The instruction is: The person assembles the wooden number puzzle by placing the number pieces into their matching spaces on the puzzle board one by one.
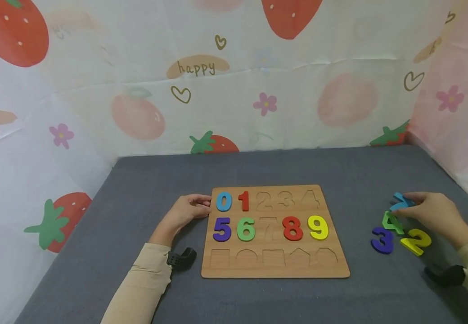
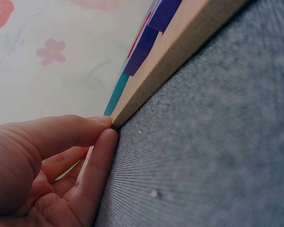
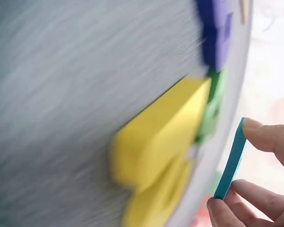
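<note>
While pinching the blue 7 (image 1: 404,203) near the green 4 (image 1: 396,226) with the right hand (image 1: 436,211), also pinching the left edge of the board (image 1: 274,272) with the left hand (image 1: 185,212). Probably light, stiff, tough to break, maybe slightly slick, so best grabbed by opposite edges tbh.

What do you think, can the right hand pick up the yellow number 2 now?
Probably not yet: the right hand is pinching the blue piece, though nothing covers the yellow 2 lying close by.
</note>
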Motion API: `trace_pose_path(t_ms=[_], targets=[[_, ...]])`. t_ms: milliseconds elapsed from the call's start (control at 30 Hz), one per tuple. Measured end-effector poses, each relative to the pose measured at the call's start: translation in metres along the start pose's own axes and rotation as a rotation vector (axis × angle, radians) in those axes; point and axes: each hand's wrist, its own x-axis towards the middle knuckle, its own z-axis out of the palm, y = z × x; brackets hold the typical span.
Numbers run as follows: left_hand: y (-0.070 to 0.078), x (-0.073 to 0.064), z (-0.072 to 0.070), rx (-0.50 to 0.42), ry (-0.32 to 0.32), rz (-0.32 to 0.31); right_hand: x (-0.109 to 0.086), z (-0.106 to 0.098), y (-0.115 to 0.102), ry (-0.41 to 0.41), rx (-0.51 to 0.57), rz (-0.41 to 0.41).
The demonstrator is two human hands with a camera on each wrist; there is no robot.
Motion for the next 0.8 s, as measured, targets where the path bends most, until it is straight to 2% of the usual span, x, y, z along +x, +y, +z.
trace_pose_path(t_ms=[233,533,800], targets=[[-0.001,0.001,0.000,0.009,0.003,-0.005,0.004,-0.002,-0.038,-0.043,0.046,-0.092],[-0.003,0.003,0.001,0.014,0.014,-0.010,0.004,0.023,-0.093,-0.074,0.132,-0.162],[-0.002,0.001,0.000,0.017,0.017,0.001,-0.001,0.045,-0.133,-0.130,0.202,-0.260]])
